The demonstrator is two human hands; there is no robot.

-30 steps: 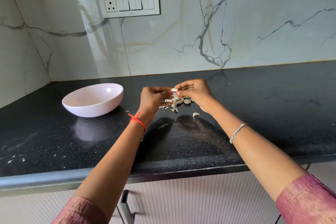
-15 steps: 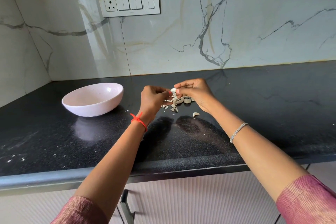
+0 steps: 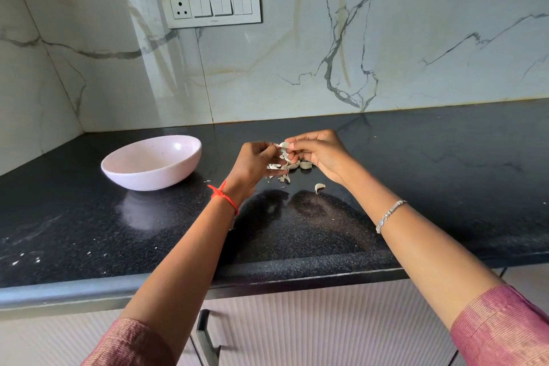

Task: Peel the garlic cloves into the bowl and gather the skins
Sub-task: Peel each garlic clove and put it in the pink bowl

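Garlic clove (image 3: 284, 145) between both hands (image 3: 319, 154) over skins (image 3: 282, 168), pink bowl (image 3: 166, 178) apart leftward

bowl (image 3: 151, 165) on counter (image 3: 445, 187) left of hands, skins pile (image 3: 285, 169) under hands, lone clove (image 3: 319, 187) just in front

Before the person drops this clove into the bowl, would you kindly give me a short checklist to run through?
1. Grip: garlic clove pinched between left hand and right hand: ok.
2. Clove fully peeled: cannot tell, fingers cover it.
3. Target: bowl upright on the counter, left of the hands: ok.
4. Waste: skins in one pile under the hands: ok.
5. Gathering: stray piece lies apart from the pile: not ok.
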